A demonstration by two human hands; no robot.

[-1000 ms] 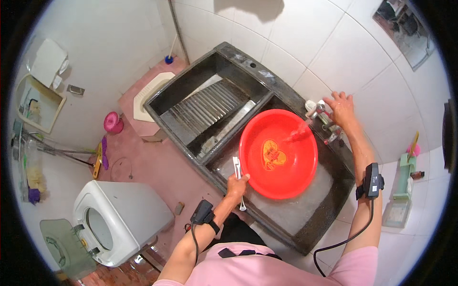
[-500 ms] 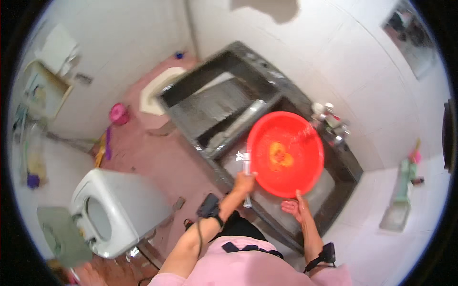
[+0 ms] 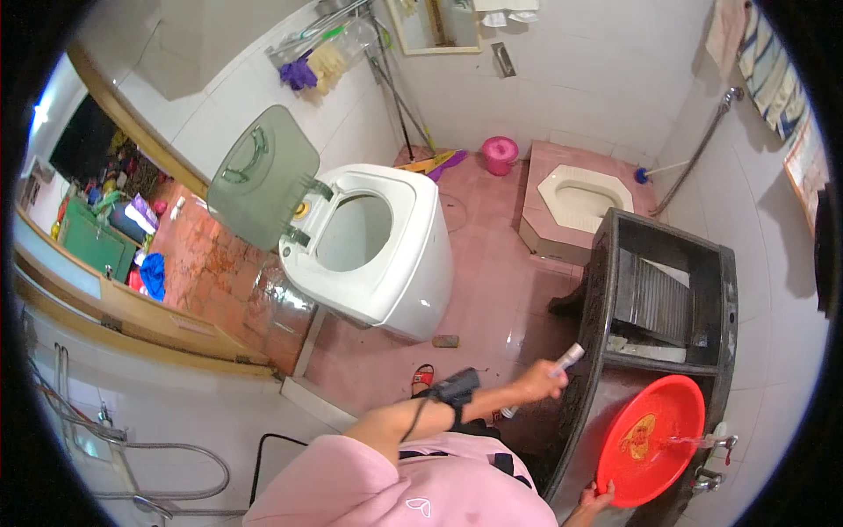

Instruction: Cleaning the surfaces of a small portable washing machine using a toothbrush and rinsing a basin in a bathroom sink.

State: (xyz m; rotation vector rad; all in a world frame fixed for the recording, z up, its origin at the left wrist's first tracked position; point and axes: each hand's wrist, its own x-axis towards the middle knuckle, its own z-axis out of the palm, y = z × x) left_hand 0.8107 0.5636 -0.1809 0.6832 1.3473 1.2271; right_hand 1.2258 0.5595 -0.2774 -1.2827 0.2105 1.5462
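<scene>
My left hand (image 3: 542,381) is closed around a slim white tube-like thing (image 3: 569,356), whose exact kind I cannot make out. It is held over the floor, just left of the dark stone sink (image 3: 575,430). My right hand (image 3: 594,502) grips the near rim of a red plastic basin (image 3: 680,404) with a yellow-orange pattern on its bottom. The basin rests in the sink's near bowl, looking tilted. Water runs into it from a metal tap (image 3: 722,442) on the wall side.
A white top-loading washing machine (image 3: 421,263) stands left with its greenish lid (image 3: 272,176) raised. A squat toilet (image 3: 580,198) and a pink bucket (image 3: 500,155) are at the back. The sink's far bowl holds a ribbed washboard (image 3: 654,299). A doorway (image 3: 219,325) opens at left.
The view has swung left, bringing the washing machine and doorway in. My left hand has moved from the basin's side with the tube. My right hand's spread fingers now grip the basin rim.
</scene>
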